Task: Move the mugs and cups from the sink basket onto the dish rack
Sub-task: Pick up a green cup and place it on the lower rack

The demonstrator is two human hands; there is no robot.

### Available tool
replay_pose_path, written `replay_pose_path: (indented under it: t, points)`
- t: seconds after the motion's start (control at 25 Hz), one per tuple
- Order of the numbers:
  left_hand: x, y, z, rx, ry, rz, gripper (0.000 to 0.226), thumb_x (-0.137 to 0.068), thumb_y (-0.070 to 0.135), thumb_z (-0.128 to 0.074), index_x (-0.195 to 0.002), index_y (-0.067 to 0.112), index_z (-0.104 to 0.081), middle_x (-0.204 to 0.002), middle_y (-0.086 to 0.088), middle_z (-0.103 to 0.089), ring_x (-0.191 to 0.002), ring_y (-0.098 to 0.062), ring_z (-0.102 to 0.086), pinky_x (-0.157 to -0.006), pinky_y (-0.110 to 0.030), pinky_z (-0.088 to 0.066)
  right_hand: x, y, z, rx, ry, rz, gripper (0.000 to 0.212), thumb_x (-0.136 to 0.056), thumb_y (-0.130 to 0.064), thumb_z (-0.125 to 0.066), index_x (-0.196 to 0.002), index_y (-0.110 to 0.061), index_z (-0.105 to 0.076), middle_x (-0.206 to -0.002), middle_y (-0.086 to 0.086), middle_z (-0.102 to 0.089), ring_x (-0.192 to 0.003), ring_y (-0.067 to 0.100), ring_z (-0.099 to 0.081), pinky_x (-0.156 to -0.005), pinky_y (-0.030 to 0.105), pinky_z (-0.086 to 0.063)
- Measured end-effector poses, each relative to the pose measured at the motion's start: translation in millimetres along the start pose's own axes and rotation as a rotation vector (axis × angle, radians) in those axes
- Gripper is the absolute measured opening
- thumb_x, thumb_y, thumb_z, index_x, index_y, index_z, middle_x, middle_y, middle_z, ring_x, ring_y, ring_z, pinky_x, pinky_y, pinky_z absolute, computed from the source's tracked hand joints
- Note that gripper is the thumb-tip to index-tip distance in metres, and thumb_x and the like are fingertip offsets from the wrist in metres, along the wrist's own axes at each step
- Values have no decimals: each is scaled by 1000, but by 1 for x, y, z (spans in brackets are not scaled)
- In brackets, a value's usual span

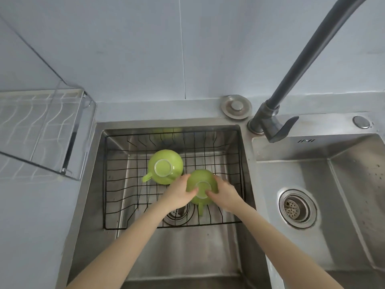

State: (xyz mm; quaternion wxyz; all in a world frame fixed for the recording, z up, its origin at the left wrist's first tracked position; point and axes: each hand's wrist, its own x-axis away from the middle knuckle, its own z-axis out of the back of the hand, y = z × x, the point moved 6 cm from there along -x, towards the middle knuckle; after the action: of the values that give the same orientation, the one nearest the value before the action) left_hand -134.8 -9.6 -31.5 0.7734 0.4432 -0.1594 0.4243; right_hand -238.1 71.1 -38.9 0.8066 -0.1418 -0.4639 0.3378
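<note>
Two green cups lie upside down in the black wire sink basket (116, 184) inside the left sink bowl. The far cup (165, 166) rests alone, its handle pointing left. The near cup (201, 185) is clasped from both sides: my left hand (179, 195) grips its left flank and my right hand (226, 195) its right flank, fingers on the base ring. Its handle points toward me. The metal dish rack (41, 130) stands on the counter at the left, with nothing on it.
A dark grey faucet (295, 80) rises between the two bowls and arches up to the right. The right sink bowl (333, 184) has a drain strainer (296, 208). A round metal cap (236, 106) sits behind the left bowl. The wall is close behind.
</note>
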Motion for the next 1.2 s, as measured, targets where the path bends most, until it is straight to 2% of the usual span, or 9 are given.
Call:
replay_pose_path:
  t: [0.16,0.44,0.64,0.8,1.0,1.08,1.2]
  points:
    - [-15,-15,-16,108,19,85,62,-88,28,-54,-141,6,-27,-140,-14,-38,-128,-26,-42,-108,-34,-35,-15,11,-10,-97,20,-63,65,-90,-19,-51,-146,-16,-18,-136,20,-43,-125,34,-44,-104,40,-40]
    - [-31,-24,-17,195,105,147,60,-87,24,-57,-137,7,-30,-135,-19,-43,-122,-30,-46,-100,-34,-39,-21,8,-21,-139,70,-79,64,-94,-16,-46,-147,-14,-10,-140,21,-30,-123,36,-45,-101,38,-39]
    - [-30,-27,-18,334,110,146,59,-86,20,-59,-138,9,-31,-140,-13,-45,-124,-27,-47,-102,-33,-38,-21,11,-33,-246,94,-130,71,-93,-21,-48,-148,-20,-4,-138,27,-35,-119,41,-49,-100,46,-45]
    - [-27,-28,-17,374,156,140,56,-85,17,-61,-135,8,-37,-135,-12,-50,-122,-26,-50,-99,-30,-40,-20,12,-29,-309,133,-132,69,-91,-19,-52,-148,-20,-12,-140,21,-38,-125,35,-46,-105,43,-42]
    - [-12,-29,-12,422,228,167,55,-81,20,-65,-130,10,-43,-128,-11,-56,-116,-27,-55,-100,-35,-45,-11,4,-19,-336,166,-105,56,-94,-18,-46,-145,-20,-23,-139,18,-40,-122,33,-48,-103,37,-40]
    - [-4,-26,-7,457,251,174,55,-80,21,-65,-130,12,-44,-127,-8,-56,-117,-25,-54,-100,-34,-43,-3,-1,-11,-326,178,-76,55,-94,-20,-47,-145,-22,-25,-136,18,-40,-117,32,-51,-99,32,-41]
    - [8,-20,2,523,269,153,55,-80,23,-66,-130,12,-45,-127,-6,-57,-118,-22,-52,-100,-32,-42,13,-9,2,-323,198,-39,53,-92,-28,-51,-141,-27,-31,-129,16,-43,-97,24,-49,-86,22,-36]
